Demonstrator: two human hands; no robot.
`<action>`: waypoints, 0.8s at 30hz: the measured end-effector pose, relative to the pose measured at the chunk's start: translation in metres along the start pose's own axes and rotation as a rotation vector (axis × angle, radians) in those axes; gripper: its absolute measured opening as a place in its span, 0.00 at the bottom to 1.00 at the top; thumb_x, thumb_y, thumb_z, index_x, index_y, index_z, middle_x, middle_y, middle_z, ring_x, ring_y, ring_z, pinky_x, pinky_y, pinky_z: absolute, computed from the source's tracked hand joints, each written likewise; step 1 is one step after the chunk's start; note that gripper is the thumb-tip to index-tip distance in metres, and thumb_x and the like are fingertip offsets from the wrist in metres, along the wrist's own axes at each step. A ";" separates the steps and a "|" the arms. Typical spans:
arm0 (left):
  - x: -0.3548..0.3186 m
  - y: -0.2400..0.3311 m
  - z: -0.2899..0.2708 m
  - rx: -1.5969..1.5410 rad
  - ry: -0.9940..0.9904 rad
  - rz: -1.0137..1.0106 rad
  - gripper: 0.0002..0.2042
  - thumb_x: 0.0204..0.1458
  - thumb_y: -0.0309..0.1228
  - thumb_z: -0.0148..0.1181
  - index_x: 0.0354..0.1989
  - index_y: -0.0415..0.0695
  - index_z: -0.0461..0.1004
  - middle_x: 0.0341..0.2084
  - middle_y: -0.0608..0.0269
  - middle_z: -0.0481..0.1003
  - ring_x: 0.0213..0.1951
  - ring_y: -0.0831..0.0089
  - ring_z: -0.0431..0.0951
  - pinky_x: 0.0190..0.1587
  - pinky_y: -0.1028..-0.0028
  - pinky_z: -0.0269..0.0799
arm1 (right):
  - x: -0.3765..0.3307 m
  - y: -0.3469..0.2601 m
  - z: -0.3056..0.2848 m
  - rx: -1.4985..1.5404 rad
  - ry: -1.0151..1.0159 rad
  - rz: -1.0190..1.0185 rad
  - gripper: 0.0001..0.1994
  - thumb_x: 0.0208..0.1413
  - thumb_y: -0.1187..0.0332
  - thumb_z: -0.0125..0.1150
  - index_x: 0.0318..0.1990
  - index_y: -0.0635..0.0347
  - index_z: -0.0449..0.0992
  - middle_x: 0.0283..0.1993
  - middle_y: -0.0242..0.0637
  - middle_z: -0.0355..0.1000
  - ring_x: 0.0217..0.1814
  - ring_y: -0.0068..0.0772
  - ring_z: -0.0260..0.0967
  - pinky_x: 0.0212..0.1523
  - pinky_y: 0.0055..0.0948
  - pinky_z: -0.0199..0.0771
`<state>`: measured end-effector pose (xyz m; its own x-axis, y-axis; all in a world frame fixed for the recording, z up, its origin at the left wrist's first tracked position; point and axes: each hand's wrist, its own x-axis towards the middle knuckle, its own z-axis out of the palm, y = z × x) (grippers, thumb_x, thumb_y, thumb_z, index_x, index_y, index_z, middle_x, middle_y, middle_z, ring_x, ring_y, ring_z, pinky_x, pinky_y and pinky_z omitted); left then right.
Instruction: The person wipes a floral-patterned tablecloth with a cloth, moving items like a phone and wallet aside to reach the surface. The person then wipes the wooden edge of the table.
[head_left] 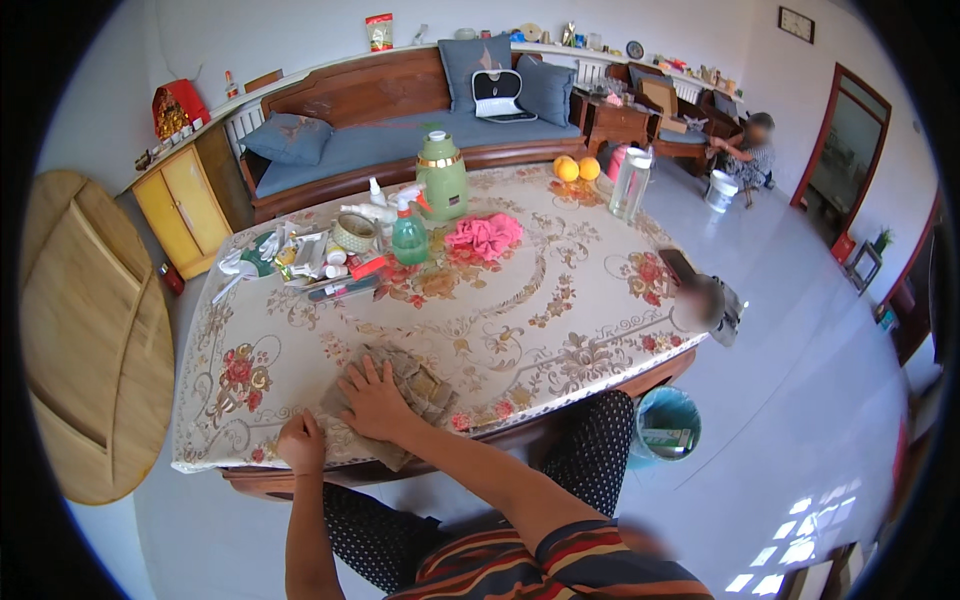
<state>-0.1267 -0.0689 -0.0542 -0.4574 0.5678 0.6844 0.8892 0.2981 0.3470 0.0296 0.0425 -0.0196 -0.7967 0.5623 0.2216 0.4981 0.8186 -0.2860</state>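
Note:
My right hand (372, 402) lies flat with fingers spread on a crumpled grey-brown cloth (428, 392) near the front edge of the table. Beside it to the left, my left hand (301, 443) is closed in a loose fist at the tablecloth's front edge, with nothing visible in it. A cream tablecloth (490, 335) with red flowers and brown scrolls covers the table under both hands. Farther back on it stand a green spray bottle (409, 240) with a red and white head and a bunched pink cloth (484, 236).
A green thermos (442, 180), a clear bottle (630, 186), oranges (568, 169) and a dark phone (678, 266) sit on the table. Small items clutter its left (318, 255). A lined bin (666, 425) stands by my right leg. Someone (750, 155) sits near a white bucket (720, 191).

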 end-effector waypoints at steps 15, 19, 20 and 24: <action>0.004 0.013 0.000 0.053 -0.063 -0.011 0.20 0.57 0.38 0.52 0.15 0.41 0.68 0.13 0.49 0.69 0.16 0.51 0.69 0.19 0.57 0.61 | -0.007 0.023 0.005 0.114 0.147 0.016 0.28 0.52 0.50 0.54 0.57 0.57 0.68 0.64 0.45 0.58 0.72 0.55 0.43 0.66 0.63 0.39; -0.001 0.000 0.005 0.046 -0.004 -0.020 0.19 0.57 0.36 0.53 0.14 0.40 0.67 0.13 0.50 0.68 0.16 0.51 0.68 0.19 0.57 0.60 | -0.042 0.062 -0.014 0.079 0.125 0.018 0.28 0.52 0.50 0.54 0.58 0.54 0.68 0.66 0.43 0.57 0.72 0.53 0.43 0.66 0.63 0.39; -0.001 0.005 0.004 0.037 -0.003 -0.010 0.19 0.56 0.35 0.53 0.14 0.40 0.66 0.12 0.50 0.68 0.15 0.51 0.68 0.19 0.57 0.60 | -0.057 0.079 -0.025 0.054 0.110 0.031 0.28 0.52 0.49 0.54 0.58 0.53 0.68 0.66 0.43 0.56 0.72 0.53 0.42 0.66 0.63 0.39; -0.003 -0.005 0.006 0.054 -0.033 -0.004 0.18 0.57 0.35 0.53 0.15 0.40 0.67 0.13 0.50 0.69 0.16 0.51 0.68 0.19 0.57 0.61 | -0.116 0.155 -0.059 -0.076 0.286 0.146 0.25 0.51 0.50 0.55 0.54 0.49 0.69 0.62 0.39 0.61 0.69 0.51 0.49 0.63 0.62 0.47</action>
<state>-0.1299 -0.0675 -0.0612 -0.4619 0.5913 0.6610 0.8860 0.3408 0.3143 0.2198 0.1112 -0.0344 -0.5921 0.6756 0.4392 0.6328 0.7273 -0.2657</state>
